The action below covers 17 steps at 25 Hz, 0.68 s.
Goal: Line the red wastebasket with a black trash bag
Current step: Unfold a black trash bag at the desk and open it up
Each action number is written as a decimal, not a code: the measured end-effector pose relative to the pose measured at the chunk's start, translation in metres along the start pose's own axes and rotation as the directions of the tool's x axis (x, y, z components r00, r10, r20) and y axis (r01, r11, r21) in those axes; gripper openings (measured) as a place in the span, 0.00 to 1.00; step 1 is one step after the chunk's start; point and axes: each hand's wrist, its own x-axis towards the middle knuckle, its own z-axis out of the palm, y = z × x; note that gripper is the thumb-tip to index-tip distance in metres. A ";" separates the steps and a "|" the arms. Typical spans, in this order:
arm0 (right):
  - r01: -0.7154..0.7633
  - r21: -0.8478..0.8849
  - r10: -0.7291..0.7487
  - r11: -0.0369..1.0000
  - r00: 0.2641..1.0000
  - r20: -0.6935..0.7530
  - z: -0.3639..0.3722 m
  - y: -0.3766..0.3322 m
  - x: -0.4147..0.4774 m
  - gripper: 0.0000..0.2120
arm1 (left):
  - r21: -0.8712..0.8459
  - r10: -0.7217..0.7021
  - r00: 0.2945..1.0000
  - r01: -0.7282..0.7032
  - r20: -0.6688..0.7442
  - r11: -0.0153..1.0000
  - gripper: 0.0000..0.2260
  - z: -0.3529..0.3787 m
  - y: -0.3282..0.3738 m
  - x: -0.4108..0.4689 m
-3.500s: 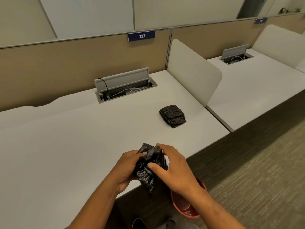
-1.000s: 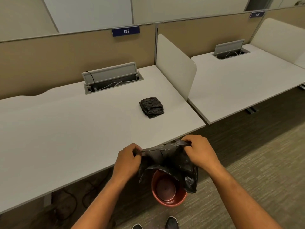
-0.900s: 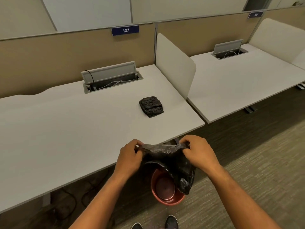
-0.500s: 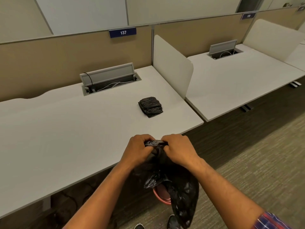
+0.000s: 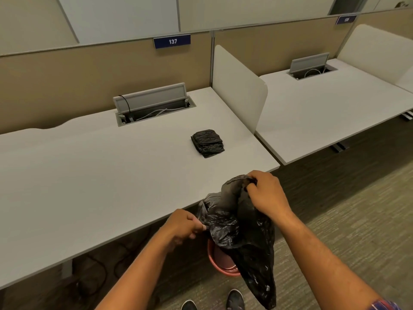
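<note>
The lining is only begun: the black trash bag [image 5: 241, 229] is unfolded and held in the air just off the front edge of the surface [image 5: 111, 175], above the red wastebasket [image 5: 218, 258], which stands on the carpeted floor [image 5: 348, 220] close under that front edge, near its right corner. The left hand [image 5: 182, 223] is clenched on a pinch of the bag's film at its left side, and the right hand [image 5: 266, 193] grips a bunched fold higher up, so the two seem to be pulling the mouth apart, though from this angle it cannot be told whether the opening has actually been found. The bag's lower end hangs down past the wastebasket's right rim, outside it and not in it; what shows of the basket's inside looks bare. Still to do, as I judge it: open the mouth fully, lower the bag into the basket, and fold its edge over the rim. By count: one wastebasket, one bag in the hands, one folded black bundle [image 5: 207, 143] lying toward the right edge of the surface, probably spare bags, two hands, and two shoe tips [image 5: 234, 299] at the bottom of the view.
</note>
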 end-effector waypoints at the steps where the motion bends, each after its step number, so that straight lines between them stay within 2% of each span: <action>1: -0.021 0.003 0.021 1.000 1.000 -0.008 -0.004 0.005 0.001 0.08 | -0.086 -0.020 1.000 0.020 -0.002 0.996 0.08 -0.002 0.002 -0.003; 4: -0.058 0.035 0.058 0.998 0.998 -0.012 -0.007 0.017 0.003 0.07 | -0.261 -0.073 0.991 0.099 0.107 0.960 0.24 0.001 0.015 -0.009; 7: -0.079 0.092 0.082 0.993 0.996 -0.035 -0.004 0.018 0.004 0.07 | -0.221 -0.170 0.937 0.243 0.305 0.944 0.41 0.031 0.030 -0.013; 8: -0.077 0.109 0.083 0.991 0.995 -0.047 -0.003 0.017 0.003 0.08 | -0.225 -0.188 0.913 0.281 0.361 0.933 0.43 0.046 0.032 -0.014; 10: -0.076 0.126 0.084 0.989 0.995 -0.060 -0.004 0.017 0.002 0.08 | -0.294 -0.178 0.889 0.319 0.422 0.901 0.36 0.070 0.038 -0.018; 12: -0.084 0.144 0.095 0.986 0.993 -0.074 -0.006 0.020 0.002 0.08 | -0.380 -0.147 0.917 0.294 0.371 0.877 0.22 0.079 0.042 -0.019; 15: -0.125 0.154 0.144 0.980 0.982 -0.121 -0.017 0.032 0.002 0.08 | -0.501 -0.152 0.981 0.193 0.121 0.844 0.11 0.060 0.043 -0.011; 17: -0.142 0.149 0.163 0.979 0.976 -0.142 -0.027 0.043 0.001 0.08 | -0.492 -0.150 0.981 0.070 -0.125 0.868 0.06 0.034 0.037 0.003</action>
